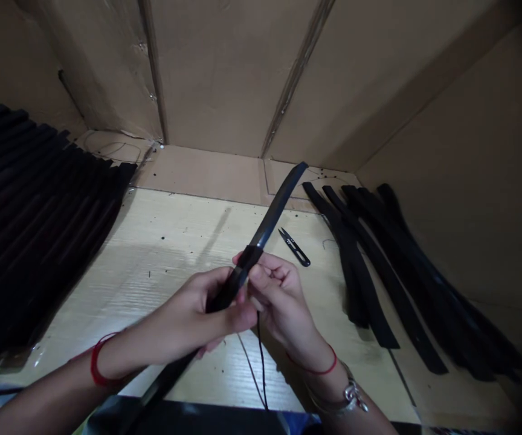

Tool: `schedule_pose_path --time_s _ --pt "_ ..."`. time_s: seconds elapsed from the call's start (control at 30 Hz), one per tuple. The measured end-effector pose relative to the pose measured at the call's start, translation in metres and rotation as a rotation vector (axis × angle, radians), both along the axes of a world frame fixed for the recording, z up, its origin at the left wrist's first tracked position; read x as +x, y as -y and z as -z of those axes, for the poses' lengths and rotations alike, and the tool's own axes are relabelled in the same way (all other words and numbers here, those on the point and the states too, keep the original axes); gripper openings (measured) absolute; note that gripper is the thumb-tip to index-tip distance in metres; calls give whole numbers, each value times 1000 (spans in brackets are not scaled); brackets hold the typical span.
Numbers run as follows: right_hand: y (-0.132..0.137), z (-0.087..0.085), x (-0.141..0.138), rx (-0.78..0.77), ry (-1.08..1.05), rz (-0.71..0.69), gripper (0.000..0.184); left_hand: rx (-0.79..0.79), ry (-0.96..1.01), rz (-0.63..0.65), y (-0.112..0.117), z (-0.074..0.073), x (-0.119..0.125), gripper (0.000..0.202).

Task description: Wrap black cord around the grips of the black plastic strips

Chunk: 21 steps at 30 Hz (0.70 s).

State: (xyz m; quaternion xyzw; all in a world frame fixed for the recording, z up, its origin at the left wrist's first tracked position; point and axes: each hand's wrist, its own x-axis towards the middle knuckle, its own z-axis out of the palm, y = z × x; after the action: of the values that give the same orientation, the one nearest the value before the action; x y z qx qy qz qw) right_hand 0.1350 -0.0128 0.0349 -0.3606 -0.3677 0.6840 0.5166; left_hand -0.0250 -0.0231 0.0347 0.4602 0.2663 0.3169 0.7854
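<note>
black strip (281,201) at centre, gripped by left hand (200,320) and right hand (286,296), looks unfinished, cord (262,362) dangling toward six o'clock; whether stack (61,223) at nine or loose strips (370,290) at three are done is unclear.

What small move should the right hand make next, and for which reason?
Perhaps the right hand should gently draw up the dark cord, while the left hand steadies the black strip: the cord hangs slightly curved below the hands, and both hands already hold the strip. Whether the cord joins the strip, I cannot tell.
</note>
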Motion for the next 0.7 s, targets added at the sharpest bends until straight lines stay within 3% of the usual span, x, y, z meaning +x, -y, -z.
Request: schedule_pose_path --time_s 0.1,0.27,0.4,0.6,0.67,0.7 --pt "1 -1 -4 -18 -13 -14 25 4 11 -9 0 0 2 24" --pt "3 1 -5 41 -23 -10 21 -155 382 158 -2 6 4 29" --pt "4 1 -4 63 -76 -36 16 -179 560 231 -1 7 6 28" --pt "7 2 -2 75 -127 -226 31 -531 901 621 3 12 4 36" --pt "7 3 -1 93 -113 -198 31 -542 794 624 1 13 3 43" --pt "6 3 0 110 -96 -169 29 -499 660 568 0 12 3 47"
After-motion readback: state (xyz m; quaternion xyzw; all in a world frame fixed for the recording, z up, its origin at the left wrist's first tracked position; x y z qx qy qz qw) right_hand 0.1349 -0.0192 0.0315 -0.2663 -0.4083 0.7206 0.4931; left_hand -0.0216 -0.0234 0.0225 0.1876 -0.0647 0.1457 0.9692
